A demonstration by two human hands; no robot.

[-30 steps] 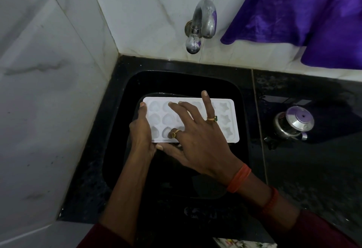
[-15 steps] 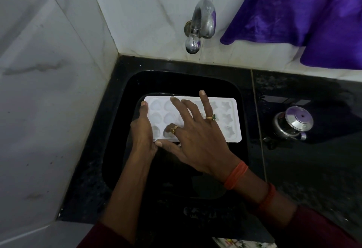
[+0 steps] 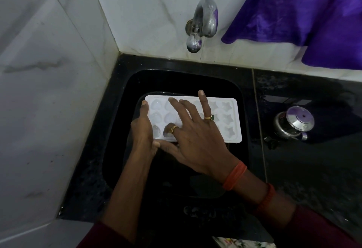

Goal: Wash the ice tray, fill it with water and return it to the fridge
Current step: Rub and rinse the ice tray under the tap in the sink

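A white ice tray (image 3: 228, 119) with heart and star shaped cups lies level over the black sink (image 3: 121, 130). My left hand (image 3: 144, 130) grips the tray's left end, thumb on top along the edge. My right hand (image 3: 193, 138) lies spread over the tray's left and middle cups, fingertips pressed into them; it wears two rings. A steel tap (image 3: 202, 22) juts from the tiled wall above the sink, with no water running from it.
White marble-look tiles line the left and back walls. A purple cloth (image 3: 305, 13) hangs at the upper right. On the black counter to the right of the sink stands a small steel pot with a lid (image 3: 293, 123).
My right hand's fingers have shifted slightly across the cups, rubbing them. The tray and my left hand have stayed nearly in place.
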